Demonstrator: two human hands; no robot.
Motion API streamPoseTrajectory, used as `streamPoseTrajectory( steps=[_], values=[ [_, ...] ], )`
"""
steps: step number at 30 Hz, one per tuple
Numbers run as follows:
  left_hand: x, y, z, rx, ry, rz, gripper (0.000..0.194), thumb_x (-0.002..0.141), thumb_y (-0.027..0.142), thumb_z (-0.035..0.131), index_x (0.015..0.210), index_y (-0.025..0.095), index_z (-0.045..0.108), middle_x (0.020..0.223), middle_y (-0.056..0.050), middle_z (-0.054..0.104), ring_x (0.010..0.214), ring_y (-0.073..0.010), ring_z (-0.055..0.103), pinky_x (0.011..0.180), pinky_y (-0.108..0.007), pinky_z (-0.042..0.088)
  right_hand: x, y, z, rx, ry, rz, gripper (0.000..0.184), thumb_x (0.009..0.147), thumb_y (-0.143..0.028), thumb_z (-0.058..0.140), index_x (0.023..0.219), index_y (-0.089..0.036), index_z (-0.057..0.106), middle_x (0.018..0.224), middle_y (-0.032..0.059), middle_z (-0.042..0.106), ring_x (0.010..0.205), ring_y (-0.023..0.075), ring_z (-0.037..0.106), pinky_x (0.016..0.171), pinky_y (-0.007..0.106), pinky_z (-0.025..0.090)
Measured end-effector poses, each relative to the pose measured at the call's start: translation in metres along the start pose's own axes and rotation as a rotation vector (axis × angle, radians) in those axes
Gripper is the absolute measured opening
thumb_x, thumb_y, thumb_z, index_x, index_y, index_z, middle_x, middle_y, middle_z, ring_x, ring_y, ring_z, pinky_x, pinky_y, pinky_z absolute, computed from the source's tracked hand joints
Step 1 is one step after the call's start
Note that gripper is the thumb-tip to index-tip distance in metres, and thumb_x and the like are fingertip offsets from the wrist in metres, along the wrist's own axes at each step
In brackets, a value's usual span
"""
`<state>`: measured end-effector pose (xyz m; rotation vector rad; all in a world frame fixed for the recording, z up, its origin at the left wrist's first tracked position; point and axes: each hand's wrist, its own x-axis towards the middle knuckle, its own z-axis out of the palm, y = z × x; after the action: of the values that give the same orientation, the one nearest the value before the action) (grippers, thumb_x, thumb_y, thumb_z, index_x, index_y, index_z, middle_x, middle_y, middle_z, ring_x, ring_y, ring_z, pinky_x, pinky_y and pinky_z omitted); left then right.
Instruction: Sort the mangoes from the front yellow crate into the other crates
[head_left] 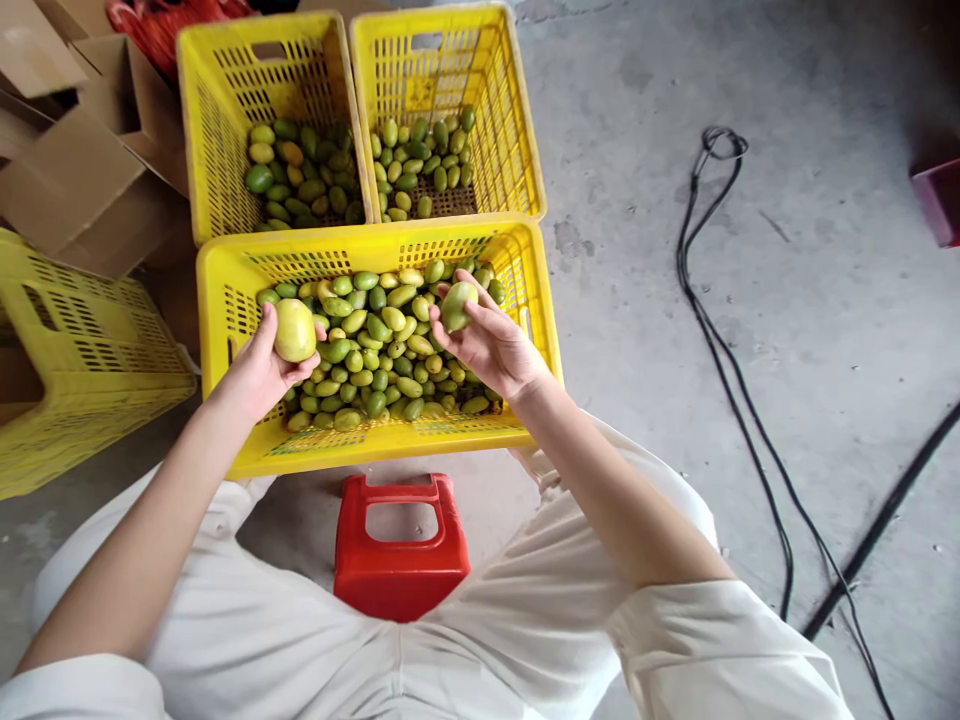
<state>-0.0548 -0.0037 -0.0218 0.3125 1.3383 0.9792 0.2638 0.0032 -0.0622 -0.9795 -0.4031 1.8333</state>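
My left hand (271, 365) is closed around a pale yellow-green mango (295, 331), held above the left side of the near yellow crate (375, 455). In my right hand (495, 345) is a greener mango (458, 306), gripped between thumb and fingers over the crate's right side. Beneath both hands the crate holds many loose green and yellow mangoes (375, 350). Both held fruits are raised above the pile and apart from each other.
Two more yellow crates, the back left (214, 130) and the back right (517, 110), hold smaller heaps. Cardboard boxes (71, 180) and another yellow crate (90, 350) stand at left. A red stool (401, 580) is between my legs. Black cables (720, 350) cross the floor at right.
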Motion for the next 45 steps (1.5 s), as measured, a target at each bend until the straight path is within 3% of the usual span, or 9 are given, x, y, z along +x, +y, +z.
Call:
streamPoseTrajectory(
  steps=[3, 6, 8, 14, 18, 25, 30, 35, 45],
  values=[
    [-0.002, 0.005, 0.005, 0.003, 0.031, 0.002, 0.047, 0.125, 0.066, 0.066, 0.106, 0.024, 0.078, 0.091, -0.009, 0.079, 0.056, -0.0151, 0.049, 0.049, -0.028, 0.031, -0.001, -0.002, 0.004, 0.017, 0.004, 0.008, 0.049, 0.095, -0.031, 0.098, 0.139, -0.04, 0.08, 0.135, -0.0007, 0.089, 0.121, 0.0229, 0.087, 0.096, 0.034, 0.076],
    [-0.006, 0.011, 0.011, -0.019, 0.058, -0.04, 0.046, 0.129, 0.051, 0.049, 0.109, 0.023, 0.08, 0.086, -0.01, 0.078, 0.059, -0.0181, 0.053, 0.05, -0.027, 0.033, -0.001, -0.003, 0.005, 0.002, 0.008, 0.016, 0.038, 0.109, -0.043, 0.087, 0.146, -0.04, 0.08, 0.133, 0.0013, 0.089, 0.111, 0.0213, 0.085, 0.088, 0.033, 0.072],
    [-0.006, 0.011, 0.012, -0.04, 0.055, -0.046, 0.034, 0.122, 0.042, 0.056, 0.114, 0.023, 0.083, 0.088, -0.01, 0.079, 0.065, -0.0211, 0.059, 0.054, -0.029, 0.038, 0.0, -0.002, 0.005, -0.015, 0.011, 0.007, 0.036, 0.112, -0.049, 0.088, 0.146, -0.039, 0.08, 0.13, 0.0015, 0.089, 0.108, 0.0214, 0.083, 0.085, 0.033, 0.071],
    [-0.003, 0.004, 0.003, -0.079, 0.002, -0.021, 0.013, 0.108, 0.033, 0.083, 0.111, 0.02, 0.084, 0.094, -0.011, 0.08, 0.069, -0.0185, 0.061, 0.057, -0.026, 0.045, 0.001, 0.001, 0.002, -0.054, 0.017, 0.011, 0.048, 0.093, -0.063, 0.112, 0.107, -0.03, 0.079, 0.111, 0.0017, 0.085, 0.084, 0.0156, 0.065, 0.062, 0.023, 0.059],
    [0.002, -0.003, -0.005, -0.099, 0.027, 0.09, 0.023, 0.096, 0.028, 0.1, 0.102, 0.023, 0.079, 0.102, -0.007, 0.083, 0.084, -0.0187, 0.071, 0.067, -0.024, 0.056, 0.003, -0.001, -0.001, -0.072, 0.009, 0.019, 0.057, 0.09, -0.071, 0.113, 0.104, -0.028, 0.078, 0.118, 0.0049, 0.089, 0.071, 0.0118, 0.051, 0.047, 0.022, 0.042],
    [0.011, -0.008, -0.016, -0.069, -0.042, 0.09, 0.024, 0.108, 0.043, 0.097, 0.112, 0.024, 0.082, 0.107, -0.004, 0.083, 0.1, -0.023, 0.08, 0.092, -0.035, 0.071, 0.004, -0.002, -0.002, -0.05, -0.01, 0.015, 0.05, 0.103, -0.07, 0.101, 0.132, -0.033, 0.081, 0.132, 0.0034, 0.09, 0.093, 0.0195, 0.078, 0.067, 0.029, 0.067],
    [0.012, -0.011, -0.014, -0.047, -0.05, 0.082, 0.037, 0.11, 0.053, 0.096, 0.132, 0.025, 0.088, 0.104, -0.008, 0.084, 0.093, -0.0249, 0.083, 0.078, -0.031, 0.069, 0.0, 0.001, 0.003, -0.024, 0.009, 0.01, 0.039, 0.107, -0.055, 0.101, 0.132, -0.035, 0.078, 0.126, 0.0011, 0.092, 0.095, 0.0197, 0.079, 0.073, 0.029, 0.07],
    [0.017, -0.016, -0.016, -0.085, 0.021, 0.063, 0.033, 0.111, 0.054, 0.095, 0.117, 0.024, 0.084, 0.1, -0.01, 0.084, 0.083, -0.0226, 0.078, 0.064, -0.025, 0.057, 0.002, 0.001, 0.007, 0.03, 0.037, 0.066, 0.04, 0.111, -0.064, 0.098, 0.114, -0.031, 0.075, 0.111, 0.0016, 0.088, 0.098, 0.0206, 0.083, 0.084, 0.031, 0.078],
    [0.001, 0.004, 0.005, -0.136, 0.067, -0.026, 0.027, 0.125, 0.035, 0.068, 0.115, 0.019, 0.088, 0.093, -0.008, 0.085, 0.071, -0.0159, 0.075, 0.061, -0.02, 0.058, 0.002, 0.0, 0.0, 0.033, -0.032, 0.01, 0.046, 0.112, -0.076, 0.092, 0.133, -0.036, 0.081, 0.1, -0.0043, 0.077, 0.077, 0.0155, 0.066, 0.07, 0.028, 0.066]
  ],
)
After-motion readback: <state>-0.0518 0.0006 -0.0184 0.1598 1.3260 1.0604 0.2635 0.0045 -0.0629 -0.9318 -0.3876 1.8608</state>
